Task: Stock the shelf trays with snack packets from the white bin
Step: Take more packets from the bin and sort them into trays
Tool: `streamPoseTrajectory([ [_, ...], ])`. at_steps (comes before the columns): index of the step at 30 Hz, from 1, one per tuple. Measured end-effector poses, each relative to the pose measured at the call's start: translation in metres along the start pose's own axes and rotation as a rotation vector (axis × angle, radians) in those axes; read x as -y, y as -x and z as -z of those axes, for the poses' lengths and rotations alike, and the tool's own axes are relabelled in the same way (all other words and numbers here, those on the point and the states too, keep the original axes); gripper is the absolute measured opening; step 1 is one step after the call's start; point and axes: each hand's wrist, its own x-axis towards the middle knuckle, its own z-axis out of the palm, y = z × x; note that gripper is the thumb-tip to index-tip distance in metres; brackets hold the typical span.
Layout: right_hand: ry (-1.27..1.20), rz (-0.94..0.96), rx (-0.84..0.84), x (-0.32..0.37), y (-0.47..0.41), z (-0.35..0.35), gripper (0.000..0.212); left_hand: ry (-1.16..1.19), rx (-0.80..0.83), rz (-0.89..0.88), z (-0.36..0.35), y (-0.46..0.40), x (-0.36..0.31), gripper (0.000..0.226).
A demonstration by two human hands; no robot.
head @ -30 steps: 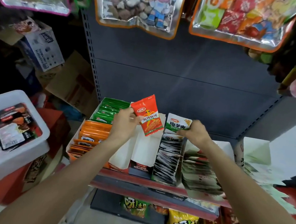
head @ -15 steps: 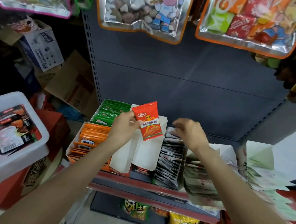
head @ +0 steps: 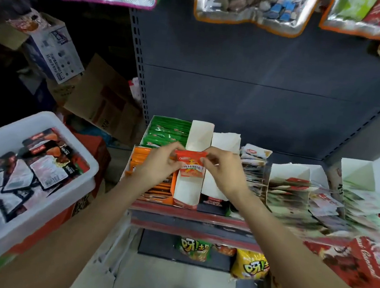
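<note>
Red snack packet (head: pixel 190 165), pinched at its top corners by left hand (head: pixel 161 164) and right hand (head: pixel 223 170) over an empty white tray (head: pixel 187 192): probably light, floppy, slick, so gripping the stiffer sealed edges seems wise.

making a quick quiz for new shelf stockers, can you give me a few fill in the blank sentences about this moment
1. Both hands, the left hand and the right hand, pinch one ____ snack packet.
2. The packet is held above a tray whose inside is ____ in colour.
3. The white bin of packets sits on the person's ____ side.
4. Behind the orange packets lies a tray of ____ packets.

Missing words: red; white; left; green
</note>
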Motion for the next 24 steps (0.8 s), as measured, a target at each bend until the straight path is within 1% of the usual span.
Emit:
streamPoseTrajectory([
  [2,-0.002,-0.032,-0.05,0.009,0.007,-0.005,0.014,-0.02,-0.008,-0.048,0.003,0.004,0.005,0.016],
  [5,0.011,-0.051,-0.118,0.019,0.017,-0.012,0.013,-0.015,-0.026,-0.074,0.007,0.01,0.015,0.017],
  [9,0.103,-0.054,-0.096,0.023,0.031,-0.028,0.012,-0.088,-0.007,-0.144,0.004,0.018,0.027,0.025],
  [13,0.11,-0.121,-0.173,0.027,0.037,-0.034,0.012,-0.049,-0.021,-0.191,-0.001,0.018,0.028,0.02],
  [15,0.131,-0.136,-0.185,0.028,0.04,-0.034,0.011,-0.042,-0.003,-0.195,-0.005,0.017,0.03,0.019],
  [18,0.149,-0.166,-0.142,0.024,0.047,-0.037,0.011,-0.071,0.061,-0.171,-0.013,0.022,0.037,0.023],
  [22,0.24,-0.234,0.059,0.017,0.053,-0.048,0.011,-0.17,0.178,-0.143,-0.019,0.029,0.044,0.024],
  [24,0.253,-0.273,0.117,0.013,0.056,-0.053,0.012,-0.161,0.182,-0.136,-0.021,0.034,0.045,0.027],
])
